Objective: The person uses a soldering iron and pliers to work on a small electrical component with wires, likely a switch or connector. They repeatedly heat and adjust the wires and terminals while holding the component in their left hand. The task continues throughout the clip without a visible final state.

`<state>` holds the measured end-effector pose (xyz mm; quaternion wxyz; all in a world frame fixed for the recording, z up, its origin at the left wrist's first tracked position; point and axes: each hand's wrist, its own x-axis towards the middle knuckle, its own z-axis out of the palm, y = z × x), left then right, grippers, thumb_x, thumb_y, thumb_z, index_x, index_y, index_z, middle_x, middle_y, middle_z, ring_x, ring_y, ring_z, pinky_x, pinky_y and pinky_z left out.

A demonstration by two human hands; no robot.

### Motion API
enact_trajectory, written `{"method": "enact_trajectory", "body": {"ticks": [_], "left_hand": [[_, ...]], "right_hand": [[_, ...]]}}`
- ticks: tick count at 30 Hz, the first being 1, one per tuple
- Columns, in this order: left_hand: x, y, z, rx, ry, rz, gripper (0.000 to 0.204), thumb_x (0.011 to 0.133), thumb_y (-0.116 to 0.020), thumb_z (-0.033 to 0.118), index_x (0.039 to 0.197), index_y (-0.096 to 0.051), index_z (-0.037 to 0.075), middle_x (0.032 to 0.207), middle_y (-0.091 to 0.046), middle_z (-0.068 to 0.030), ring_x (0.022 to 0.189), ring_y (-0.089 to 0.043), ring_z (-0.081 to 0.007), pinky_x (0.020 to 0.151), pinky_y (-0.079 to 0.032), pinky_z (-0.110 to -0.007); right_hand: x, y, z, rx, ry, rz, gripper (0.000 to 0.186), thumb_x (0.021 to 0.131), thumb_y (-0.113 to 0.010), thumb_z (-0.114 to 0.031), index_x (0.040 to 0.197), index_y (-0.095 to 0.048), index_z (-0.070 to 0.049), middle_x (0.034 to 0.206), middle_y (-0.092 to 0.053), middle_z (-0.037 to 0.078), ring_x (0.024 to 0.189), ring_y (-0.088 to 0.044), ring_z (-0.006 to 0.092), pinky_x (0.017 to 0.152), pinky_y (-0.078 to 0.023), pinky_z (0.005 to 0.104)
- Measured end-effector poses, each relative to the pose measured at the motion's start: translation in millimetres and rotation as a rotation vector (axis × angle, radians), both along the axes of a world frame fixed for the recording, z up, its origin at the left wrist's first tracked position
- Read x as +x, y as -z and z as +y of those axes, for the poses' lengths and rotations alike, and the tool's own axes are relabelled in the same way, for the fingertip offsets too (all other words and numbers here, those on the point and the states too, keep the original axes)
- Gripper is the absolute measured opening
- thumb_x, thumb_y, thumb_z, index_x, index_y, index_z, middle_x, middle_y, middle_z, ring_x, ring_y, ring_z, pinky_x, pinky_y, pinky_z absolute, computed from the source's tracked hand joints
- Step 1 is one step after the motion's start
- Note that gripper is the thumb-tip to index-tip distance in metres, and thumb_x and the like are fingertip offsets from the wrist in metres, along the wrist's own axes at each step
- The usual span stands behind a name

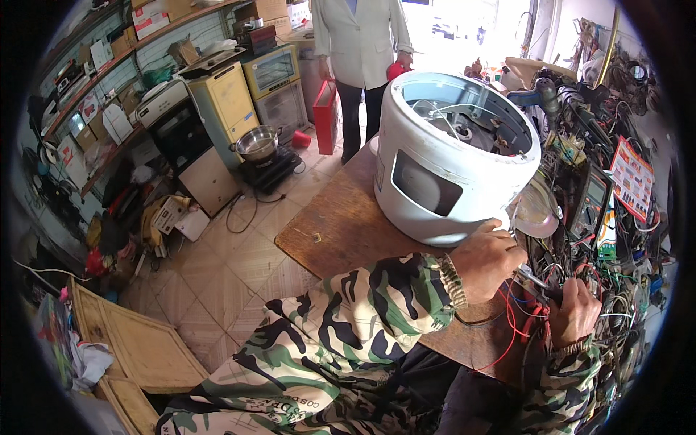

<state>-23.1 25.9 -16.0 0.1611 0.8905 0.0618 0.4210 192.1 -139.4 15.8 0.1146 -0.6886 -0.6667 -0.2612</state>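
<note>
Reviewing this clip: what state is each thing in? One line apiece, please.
White cylindrical housing: upright, top open.
Wooden tabletop: worn, stained.
Red wires: loosely looped.
Steel pot: upright on black hot plate.
Power cord: loose on floor.
Red case: upright, held by standing person.
Left hand: fingers curled, grip unclear.
Right hand: fingers curled, grip unclear.

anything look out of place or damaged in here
The white round housing on the wooden table has an open top, exposing inner parts, so it looks partly dismantled. On the floor, a red cup seems tipped over near the black hot plate.
</note>
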Motion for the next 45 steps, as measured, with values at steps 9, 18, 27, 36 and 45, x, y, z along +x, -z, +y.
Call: {"method": "enact_trajectory", "body": {"ticks": [9, 18, 27, 36, 45], "left_hand": [[5.7, -0.3, -1.3, 0.024, 0.018, 0.075, 0.023, 0.081, -0.07, 0.008, 0.103, -0.066, 0.007, 0.093, -0.068, -0.0085, 0.101, -0.066, -0.0277, 0.107, -0.038, -0.051], [-6.0, -19.9, -4.6, -0.046, 0.016, 0.052, 0.028, 0.075, -0.077, 0.003, 0.102, -0.071, 0.004, 0.096, -0.073, -0.0121, 0.098, -0.07, -0.0318, 0.103, -0.045, -0.053], [-9.0, -20.6, -2.8, -0.007, -0.008, 0.084, 0.032, 0.073, -0.078, -0.001, 0.104, -0.071, 0.003, 0.098, -0.074, -0.013, 0.099, -0.071, -0.0315, 0.102, -0.047, -0.052], [-11.4, -19.6, -0.5, -0.249, 0.031, 0.07, 0.033, 0.076, -0.077, -0.004, 0.107, -0.07, 0.003, 0.1, -0.073, -0.0141, 0.094, -0.071, -0.0298, 0.08, -0.056, -0.037], [-12.6, -20.1, 4.9, -0.25, 0.041, 0.082, 0.032, 0.075, -0.078, -0.004, 0.105, -0.071, 0.003, 0.098, -0.073, -0.0134, 0.092, -0.071, -0.0293, 0.079, -0.056, -0.037]], "right_hand": [[-1.5, -5.9, -8.0, 0.002, -0.034, 0.144, 0.036, 0.064, -0.082, -0.006, 0.081, -0.05, -0.005, 0.076, -0.057, 0.018, 0.068, -0.059, 0.0426, 0.058, -0.042, 0.0516], [-9.6, -22.1, -5.1, -0.112, -0.047, 0.188, 0.029, 0.073, -0.081, -0.019, 0.083, -0.058, -0.005, 0.074, -0.064, 0.014, 0.069, -0.065, 0.0399, 0.059, -0.05, 0.0491], [-10.4, -20.5, -1.9, -0.22, -0.006, 0.214, 0.026, 0.077, -0.078, -0.02, 0.088, -0.059, -0.005, 0.081, -0.068, 0.016, 0.075, -0.069, 0.0386, 0.063, -0.055, 0.0481], [-7.4, -11.4, 5.0, 0.03, -0.084, -0.036, 0.012, 0.081, -0.066, -0.012, 0.083, -0.055, -0.009, 0.075, -0.057, 0.01, 0.068, -0.067, 0.0291, 0.056, -0.053, 0.0422], [-13.1, -7.6, 4.3, 0.122, -0.044, -0.127, 0.013, 0.079, -0.067, -0.013, 0.082, -0.054, -0.011, 0.074, -0.056, 0.008, 0.066, -0.066, 0.0278, 0.055, -0.052, 0.0423]]}}
